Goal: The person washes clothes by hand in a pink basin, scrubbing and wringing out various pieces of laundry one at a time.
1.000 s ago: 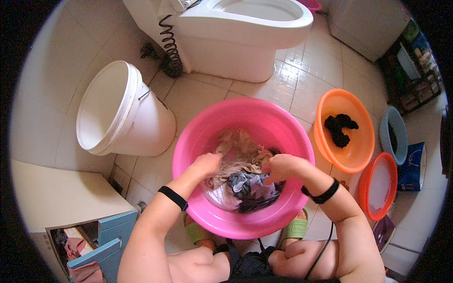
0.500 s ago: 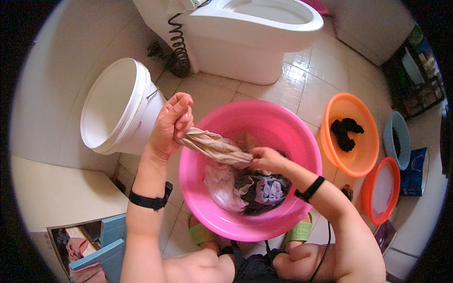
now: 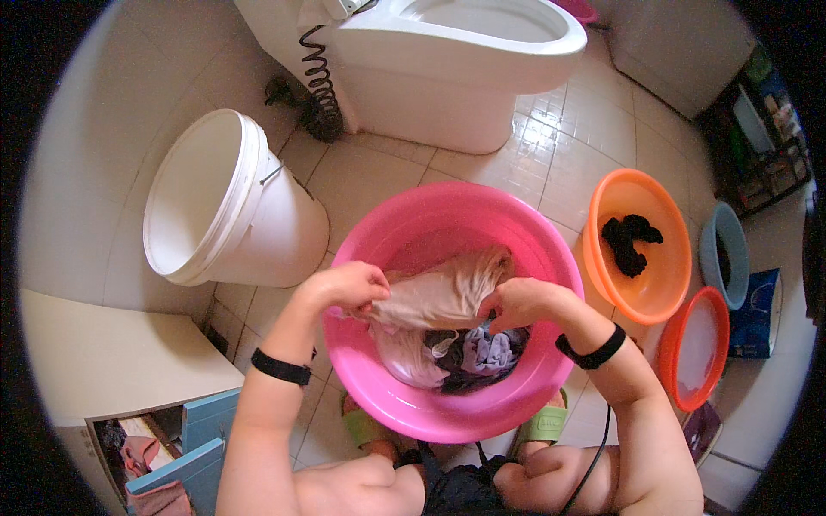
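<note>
A wet beige cloth (image 3: 443, 292) stretches between my hands over the large pink basin (image 3: 452, 202). At its left end, my left hand (image 3: 351, 287) pinches it near the basin's left rim. My right hand (image 3: 527, 303) has its fingers closed on the other end, inside the right side of the basin. The cloth hangs spread and creased, its far edge bunched. Below it in the basin lie a whitish cloth (image 3: 409, 357), a crumpled lavender cloth (image 3: 489, 351) and dark fabric (image 3: 460, 378).
A white bucket (image 3: 280, 232) stands at left, before the toilet (image 3: 430, 95). At right are an orange basin (image 3: 662, 267) with black cloth (image 3: 632, 242), a red basin (image 3: 699, 344) and a blue basin (image 3: 724, 254). A cabinet (image 3: 129, 353) sits at lower left.
The beige cloth was a twisted rope between my hands; now it is loosened and spread. My left hand has come down and rightward, my right hand slightly right.
</note>
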`<action>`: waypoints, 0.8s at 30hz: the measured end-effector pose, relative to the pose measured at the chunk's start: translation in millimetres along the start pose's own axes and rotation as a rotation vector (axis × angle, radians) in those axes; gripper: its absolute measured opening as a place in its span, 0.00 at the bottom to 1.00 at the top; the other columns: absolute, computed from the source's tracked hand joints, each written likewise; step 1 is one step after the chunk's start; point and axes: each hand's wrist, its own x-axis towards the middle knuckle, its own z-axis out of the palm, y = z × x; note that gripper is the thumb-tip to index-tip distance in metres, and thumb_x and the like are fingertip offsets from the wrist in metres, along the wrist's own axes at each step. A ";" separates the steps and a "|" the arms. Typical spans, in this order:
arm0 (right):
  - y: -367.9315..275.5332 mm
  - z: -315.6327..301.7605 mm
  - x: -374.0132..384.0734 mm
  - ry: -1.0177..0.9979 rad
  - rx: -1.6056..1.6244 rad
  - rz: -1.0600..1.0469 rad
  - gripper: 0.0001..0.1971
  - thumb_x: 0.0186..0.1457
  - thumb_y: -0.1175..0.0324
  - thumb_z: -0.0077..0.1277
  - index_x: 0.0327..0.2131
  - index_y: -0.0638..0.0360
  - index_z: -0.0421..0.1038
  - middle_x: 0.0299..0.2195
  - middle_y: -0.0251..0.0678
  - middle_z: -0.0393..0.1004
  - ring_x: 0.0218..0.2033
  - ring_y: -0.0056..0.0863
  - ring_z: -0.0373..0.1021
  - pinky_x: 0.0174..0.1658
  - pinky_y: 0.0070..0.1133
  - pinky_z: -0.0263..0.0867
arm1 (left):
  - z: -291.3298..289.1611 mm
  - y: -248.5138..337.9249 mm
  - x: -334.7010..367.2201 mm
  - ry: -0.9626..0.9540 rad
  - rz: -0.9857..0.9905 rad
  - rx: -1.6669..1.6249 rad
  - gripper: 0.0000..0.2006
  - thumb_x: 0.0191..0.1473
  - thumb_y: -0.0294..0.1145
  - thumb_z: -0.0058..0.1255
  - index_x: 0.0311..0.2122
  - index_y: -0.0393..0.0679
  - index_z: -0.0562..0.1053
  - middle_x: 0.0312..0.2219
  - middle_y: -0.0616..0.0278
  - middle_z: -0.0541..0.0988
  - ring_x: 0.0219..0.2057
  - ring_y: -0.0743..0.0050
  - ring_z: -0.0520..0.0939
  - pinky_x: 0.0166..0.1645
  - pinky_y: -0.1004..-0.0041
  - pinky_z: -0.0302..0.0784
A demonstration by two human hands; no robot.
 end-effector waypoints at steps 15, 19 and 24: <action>28.2 59.3 125.8 0.174 -0.124 0.207 0.25 0.43 0.65 0.53 0.49 0.54 0.68 0.39 0.45 0.75 0.41 0.40 0.72 0.45 0.31 0.68 | 57.7 -26.6 52.4 0.077 -0.211 0.623 0.29 0.37 0.37 0.61 0.48 0.40 0.71 0.48 0.47 0.72 0.48 0.50 0.74 0.51 0.61 0.72; 27.2 24.9 87.1 0.314 0.443 -0.006 0.13 0.36 0.64 0.61 0.31 0.52 0.76 0.23 0.37 0.75 0.27 0.27 0.71 0.32 0.26 0.67 | 50.1 -31.9 43.4 -0.099 -0.281 0.625 0.30 0.34 0.43 0.65 0.44 0.38 0.73 0.35 0.52 0.80 0.40 0.55 0.80 0.45 0.61 0.75; 44.7 -18.7 26.6 0.176 0.543 -0.208 0.09 0.41 0.73 0.57 0.30 0.55 0.74 0.26 0.30 0.74 0.31 0.23 0.69 0.35 0.23 0.66 | 22.0 -24.8 25.1 0.003 0.078 -0.338 0.21 0.43 0.36 0.63 0.42 0.39 0.73 0.22 0.62 0.77 0.25 0.77 0.77 0.29 0.76 0.71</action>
